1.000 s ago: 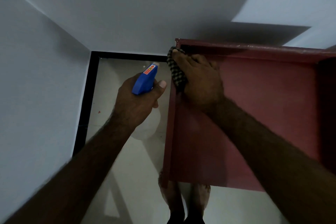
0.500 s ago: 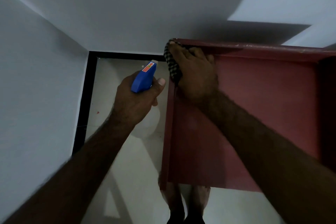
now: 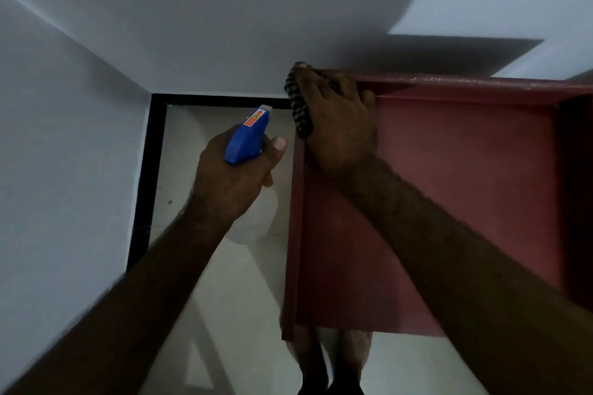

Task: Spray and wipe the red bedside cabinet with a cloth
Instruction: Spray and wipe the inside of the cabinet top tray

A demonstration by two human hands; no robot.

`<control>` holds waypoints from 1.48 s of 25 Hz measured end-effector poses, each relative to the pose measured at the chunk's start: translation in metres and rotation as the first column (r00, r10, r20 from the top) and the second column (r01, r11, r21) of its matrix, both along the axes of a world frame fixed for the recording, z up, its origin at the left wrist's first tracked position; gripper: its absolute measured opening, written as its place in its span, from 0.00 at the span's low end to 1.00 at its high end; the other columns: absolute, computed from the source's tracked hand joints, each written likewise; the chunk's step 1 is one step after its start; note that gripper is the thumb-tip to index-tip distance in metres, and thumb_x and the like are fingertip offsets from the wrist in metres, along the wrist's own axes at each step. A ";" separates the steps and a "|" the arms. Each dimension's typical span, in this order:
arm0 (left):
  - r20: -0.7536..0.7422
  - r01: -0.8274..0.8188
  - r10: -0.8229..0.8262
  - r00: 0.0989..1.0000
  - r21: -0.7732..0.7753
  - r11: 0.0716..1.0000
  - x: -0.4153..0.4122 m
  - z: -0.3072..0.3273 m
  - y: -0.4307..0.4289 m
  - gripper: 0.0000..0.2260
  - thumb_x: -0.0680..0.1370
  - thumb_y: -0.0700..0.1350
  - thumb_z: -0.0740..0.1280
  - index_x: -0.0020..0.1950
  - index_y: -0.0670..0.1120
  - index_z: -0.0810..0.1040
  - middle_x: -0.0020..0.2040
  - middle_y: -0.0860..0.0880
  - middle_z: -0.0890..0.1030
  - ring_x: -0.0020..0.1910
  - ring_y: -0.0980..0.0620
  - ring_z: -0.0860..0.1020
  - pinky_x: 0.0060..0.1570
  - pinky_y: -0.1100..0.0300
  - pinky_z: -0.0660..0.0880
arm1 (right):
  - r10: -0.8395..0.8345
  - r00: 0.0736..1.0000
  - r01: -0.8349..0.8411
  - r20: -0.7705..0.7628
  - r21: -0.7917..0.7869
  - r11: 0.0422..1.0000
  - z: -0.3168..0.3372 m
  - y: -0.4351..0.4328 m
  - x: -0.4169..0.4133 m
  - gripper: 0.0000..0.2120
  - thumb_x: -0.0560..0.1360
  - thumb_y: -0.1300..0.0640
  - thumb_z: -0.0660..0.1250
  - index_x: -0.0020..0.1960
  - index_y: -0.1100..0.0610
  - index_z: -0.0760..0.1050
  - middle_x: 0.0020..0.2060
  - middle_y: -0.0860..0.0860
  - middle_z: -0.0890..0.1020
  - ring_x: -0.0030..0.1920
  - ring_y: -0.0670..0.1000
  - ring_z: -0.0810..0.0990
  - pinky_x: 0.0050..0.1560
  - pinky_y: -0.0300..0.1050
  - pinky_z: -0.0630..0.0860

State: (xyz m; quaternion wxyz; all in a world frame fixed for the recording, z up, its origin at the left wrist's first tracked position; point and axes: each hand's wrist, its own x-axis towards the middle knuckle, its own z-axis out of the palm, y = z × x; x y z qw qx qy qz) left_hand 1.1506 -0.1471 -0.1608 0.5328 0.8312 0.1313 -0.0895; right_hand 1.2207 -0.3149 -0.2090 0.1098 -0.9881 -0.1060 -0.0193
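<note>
**A:** What surrounds us?

**B:** Pale walls (image 3: 224,9) meet in a corner at eleven o'clock. A black skirting (image 3: 141,186) edges the glossy pale floor (image 3: 224,282), and the light is dim. Our feet (image 3: 321,353) show at six o'clock, under the cabinet's front edge.

**A:** And the cabinet itself?

**B:** The red bedside cabinet (image 3: 449,202) fills the view from one to five o'clock, set against the back wall. Its top is flat, hard and painted, with a raised rim at the back. We judge it stiff and heavy enough to take firm pressure without shifting.

**A:** What do we hold?

**B:** Our left grip (image 3: 231,189) is wrapped round the spray bottle (image 3: 245,138) at nine o'clock of the cabinet, over the floor, with the blue head pointing toward twelve. The pale body looks like light plastic, probably slick when wet, so we take it at the neck under the head.

**A:** And the cloth?

**B:** Our right grip (image 3: 340,135) presses the checked cloth (image 3: 298,109) into the top's eleven-o'clock corner, fingers bent over it against the rim. It is soft and limp. We hold it best bunched under the palm, or a loose end may drag off the edge.
</note>
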 end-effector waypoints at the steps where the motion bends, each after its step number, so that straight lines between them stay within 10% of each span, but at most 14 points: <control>1: -0.001 0.002 -0.002 1.000 0.006 1.000 0.000 0.000 0.000 0.11 0.76 0.59 0.70 0.46 0.52 0.76 0.34 0.47 0.82 0.35 0.55 0.82 0.34 0.76 0.73 | -0.069 0.998 0.069 0.008 0.021 0.997 0.000 -0.002 -0.002 0.33 0.78 0.56 0.66 0.81 0.51 0.60 0.77 0.47 0.69 0.74 0.58 0.68 0.61 0.56 0.66; 29: -0.045 0.112 -0.108 0.993 0.118 0.987 0.021 0.033 -0.036 0.13 0.76 0.56 0.73 0.47 0.48 0.78 0.34 0.50 0.81 0.29 0.59 0.80 0.27 0.74 0.71 | -0.244 0.962 0.266 -0.120 0.230 0.936 0.017 -0.068 -0.082 0.43 0.64 0.66 0.69 0.79 0.50 0.66 0.71 0.48 0.76 0.61 0.62 0.73 0.58 0.56 0.72; 37: -0.093 0.261 -0.245 0.965 0.283 0.923 0.033 0.049 -0.053 0.17 0.78 0.59 0.70 0.47 0.44 0.78 0.39 0.44 0.82 0.39 0.45 0.83 0.46 0.47 0.82 | -0.230 0.960 0.263 -0.159 0.238 0.935 0.016 -0.081 -0.090 0.44 0.63 0.66 0.67 0.78 0.48 0.66 0.69 0.47 0.78 0.62 0.59 0.72 0.56 0.55 0.71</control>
